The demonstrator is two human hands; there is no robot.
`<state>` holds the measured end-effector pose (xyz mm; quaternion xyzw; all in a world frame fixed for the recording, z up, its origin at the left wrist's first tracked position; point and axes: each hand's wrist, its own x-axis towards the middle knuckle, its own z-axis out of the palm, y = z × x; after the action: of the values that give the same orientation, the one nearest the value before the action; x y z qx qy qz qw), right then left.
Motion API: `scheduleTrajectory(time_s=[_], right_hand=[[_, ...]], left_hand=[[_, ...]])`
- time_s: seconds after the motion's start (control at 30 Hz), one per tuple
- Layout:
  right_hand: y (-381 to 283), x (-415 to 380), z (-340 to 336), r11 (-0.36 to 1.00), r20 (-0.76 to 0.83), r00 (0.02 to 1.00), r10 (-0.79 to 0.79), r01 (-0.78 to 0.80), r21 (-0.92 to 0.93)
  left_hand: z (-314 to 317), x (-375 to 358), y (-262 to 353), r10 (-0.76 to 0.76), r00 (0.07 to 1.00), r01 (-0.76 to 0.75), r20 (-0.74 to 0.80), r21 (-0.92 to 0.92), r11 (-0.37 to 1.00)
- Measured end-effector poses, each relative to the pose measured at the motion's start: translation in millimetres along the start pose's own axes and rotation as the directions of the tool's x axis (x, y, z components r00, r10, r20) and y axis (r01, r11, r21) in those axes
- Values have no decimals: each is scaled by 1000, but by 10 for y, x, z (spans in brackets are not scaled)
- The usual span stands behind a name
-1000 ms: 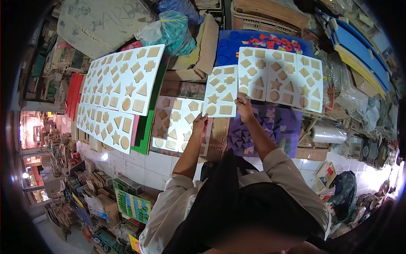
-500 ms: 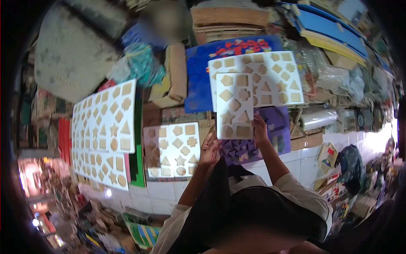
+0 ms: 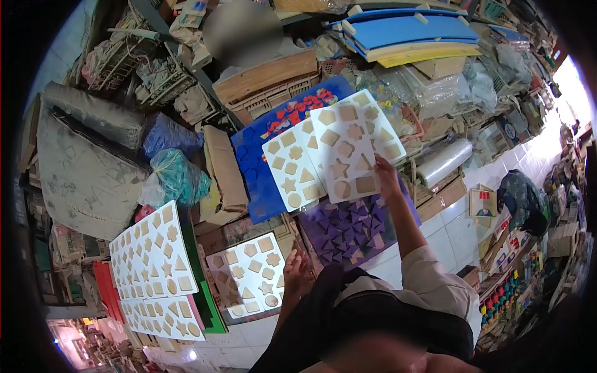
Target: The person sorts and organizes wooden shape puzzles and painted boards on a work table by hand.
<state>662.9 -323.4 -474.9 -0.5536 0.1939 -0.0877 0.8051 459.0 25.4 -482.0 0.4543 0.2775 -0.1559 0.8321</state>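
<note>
A white board with shaped cut-outs (image 3: 328,149) is pinched at its right edge by my right hand (image 3: 387,177). It overlaps another white cut-out board (image 3: 390,135) lying over a blue sheet (image 3: 249,140). Under and in front of the held board, purple triangular pieces (image 3: 348,233) lie on a purple sheet (image 3: 388,242). My left hand (image 3: 298,271) is off the board, beside a set of white cut-out panels (image 3: 259,261) at its left, with its fingers apart and nothing in them.
Large white cut-out boards (image 3: 152,252) stand at the left over a green board (image 3: 214,317). Red pieces (image 3: 298,115) lie on the blue sheet. A cardboard box (image 3: 225,171), a teal bag (image 3: 180,177) and a plastic roll (image 3: 443,160) surround the work area.
The view has turned and shifted. My left hand has moved away from the held board, down and to the left, while my right hand keeps hold of its edge.
</note>
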Motion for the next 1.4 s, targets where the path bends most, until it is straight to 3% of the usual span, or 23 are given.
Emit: scheduleTrajectory(time_s=[0.1,0.17,0.23,0.3,0.37,0.4,0.43,0.47,0.5,0.53,0.57,0.6,0.63,0.67,0.7,0.77,0.9,1.0,1.17,1.23,1.3,1.37,1.4], right_hand=[[-353,-3,-13,978,210,978,21,24,-209],[-709,-90,139,827,475,859,191,120,-549],[-803,-75,264,810,532,809,249,127,-573],[-827,15,327,790,731,594,336,245,-562],[-693,137,340,804,743,595,307,256,-537],[-636,188,291,816,753,597,278,267,-513],[-684,166,242,815,747,607,273,267,-515],[-718,112,182,801,598,798,73,310,-511],[-725,44,142,780,400,906,-137,347,-520],[-578,61,4,799,300,927,-224,351,-488],[-547,-38,-18,800,301,928,-218,347,-489],[-494,-203,-60,927,196,981,1,73,-368],[-472,-405,-83,954,123,963,242,-213,-209],[-631,-687,81,955,165,942,294,-280,-102],[-536,-745,115,951,164,938,305,-292,-104],[-317,-762,156,946,230,941,248,-286,152],[-150,-561,144,931,155,972,177,-217,295],[-338,-210,234,955,30,980,195,-197,220],[-607,963,460,988,13,997,77,-78,134],[-637,1462,594,983,-18,999,51,-47,179],[-636,1912,660,998,-10,1000,7,-6,62],[-714,2166,783,999,-19,999,29,-28,36],[-731,2260,832,999,-40,998,54,-54,8]], left_hand=[[255,19,99,-32,999,34,-34,58,998],[435,212,138,47,995,-45,92,-25,999],[866,264,460,93,980,-82,173,-72,994],[940,463,574,97,937,-27,334,-210,977],[1084,605,589,160,980,-128,118,-240,962],[1123,630,600,155,980,-122,127,-237,964],[1157,657,623,116,989,-84,86,-311,947],[1190,683,641,72,996,-50,45,-382,923],[1224,708,642,66,997,-44,46,-378,925],[1260,749,644,119,993,-99,20,-435,895],[1287,806,645,171,985,-155,-12,-491,857],[1257,923,626,199,980,-176,-9,-503,846],[1277,974,648,191,981,-176,-21,-502,847],[1307,1028,670,205,979,-187,-18,-488,853],[1332,1072,679,219,976,-199,-12,-474,858],[1346,1187,670,205,979,-176,5,-490,854],[1487,1180,731,196,972,-119,129,-449,886],[1417,1190,682,63,957,55,281,-393,918],[1188,758,519,66,929,25,363,-240,970],[1015,523,439,-2,955,60,296,-187,981],[699,403,253,10,966,46,259,-210,977],[395,255,116,-77,992,96,104,-195,976],[187,169,-2,-107,992,123,70,-297,947]])
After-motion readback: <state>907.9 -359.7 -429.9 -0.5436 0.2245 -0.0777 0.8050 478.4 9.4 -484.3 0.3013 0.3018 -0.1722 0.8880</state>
